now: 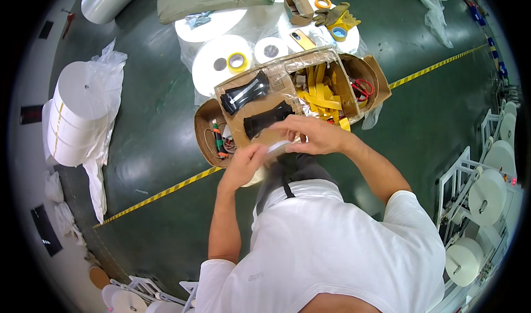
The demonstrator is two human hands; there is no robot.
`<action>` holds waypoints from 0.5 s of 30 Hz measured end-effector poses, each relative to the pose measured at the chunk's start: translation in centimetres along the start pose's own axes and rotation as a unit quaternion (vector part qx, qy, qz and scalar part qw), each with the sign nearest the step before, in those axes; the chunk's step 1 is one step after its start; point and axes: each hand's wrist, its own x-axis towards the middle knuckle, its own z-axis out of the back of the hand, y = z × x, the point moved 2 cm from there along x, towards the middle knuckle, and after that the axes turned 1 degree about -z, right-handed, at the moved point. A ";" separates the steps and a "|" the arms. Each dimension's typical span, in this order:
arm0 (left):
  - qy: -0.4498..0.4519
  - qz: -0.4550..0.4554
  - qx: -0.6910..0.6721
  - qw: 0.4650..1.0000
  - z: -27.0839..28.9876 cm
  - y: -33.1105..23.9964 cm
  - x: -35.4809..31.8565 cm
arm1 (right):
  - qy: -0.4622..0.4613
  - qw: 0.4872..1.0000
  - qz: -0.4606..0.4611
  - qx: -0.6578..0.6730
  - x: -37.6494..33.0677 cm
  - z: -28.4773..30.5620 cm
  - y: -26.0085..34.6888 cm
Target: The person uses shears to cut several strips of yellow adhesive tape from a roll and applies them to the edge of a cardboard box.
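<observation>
The person, in a white short-sleeved shirt, stands over an open brown cardboard box (354, 75) that rests on the dark green floor (155, 119), just beyond a yellow-and-black striped floor line (166, 192). Both hands meet at the near edge of the box: the left hand (246, 162) is closed in a pinch on one end of a small pale, translucent strip or film piece (276, 147), and the right hand (312, 135) curls over its other end from above, fingers bent and pressed onto it. What exactly the piece is cannot be told, since it is blurred. It sits between the hands, right over the box's near flap and close to two black flat clip-like parts (260, 105) lying on a taped cardboard sheet. To the right within the box lies a heap of yellow plastic strips (323, 97), and red-handled scissors (362, 88) rest in the far right compartment. Beyond the box, white rolls of material (221, 58) lie flat, one carrying a yellow tape ring (237, 61). By the look of it, the step in hand is peeling or separating the pale piece; any further move would call for a steady two-handed pinch so the thin material does not tear or fold onto itself.
</observation>
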 end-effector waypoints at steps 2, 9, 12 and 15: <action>0.020 0.041 -0.059 0.997 0.2 0.1 0.1 | -0.009 0.991 0.080 -0.108 0.1 0.2 0.7; 0.078 0.111 -0.130 0.982 0.7 0.5 -0.1 | 0.004 0.984 0.129 -0.127 0.3 0.0 -0.5; 0.127 0.146 -0.171 0.966 1.2 0.3 -0.1 | 0.036 0.991 0.107 -0.076 0.5 -0.1 -1.4; 0.152 0.173 -0.226 0.947 1.7 0.1 -0.3 | 0.037 0.982 0.168 -0.077 0.8 0.1 -0.7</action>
